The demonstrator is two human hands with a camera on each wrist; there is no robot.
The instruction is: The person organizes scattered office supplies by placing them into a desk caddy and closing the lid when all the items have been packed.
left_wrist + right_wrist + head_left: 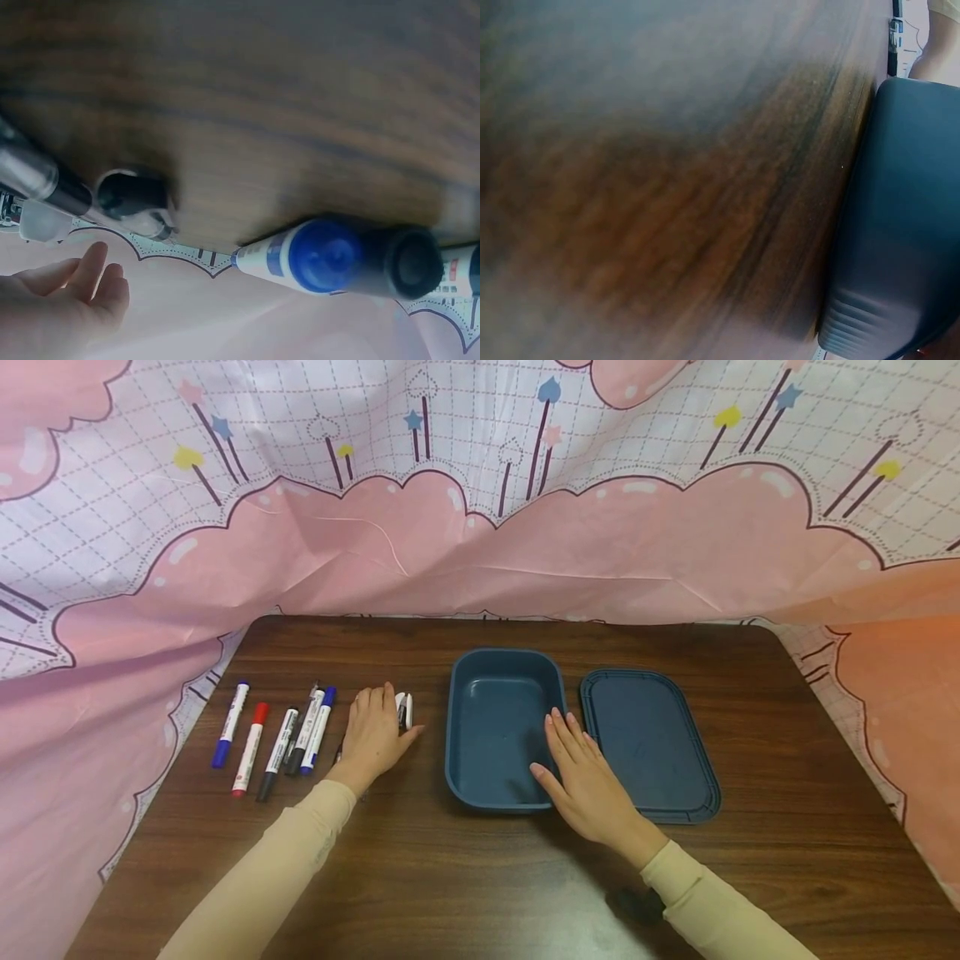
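My left hand (373, 733) hovers palm down over several pens, with its fingers fairly straight. A white pen (408, 712) and darker ones show past its thumb side; the rest are hidden beneath it. In the left wrist view, pen ends (139, 202) lie close to the fingers, and none is gripped. My right hand (585, 781) is spread with straight fingers over the right rim of a blue plastic box (495, 727). Whether it touches the rim I cannot tell. The box's outer wall (907, 217) fills the right side of the right wrist view.
Left of the left hand lie several markers: a blue-capped one (230, 724), a red one (250, 750), a black one (278, 754) and a blue one (318, 729). A blue lid (652, 747) lies right of the box. The brown table (465, 877) ends at a patterned curtain (480, 552).
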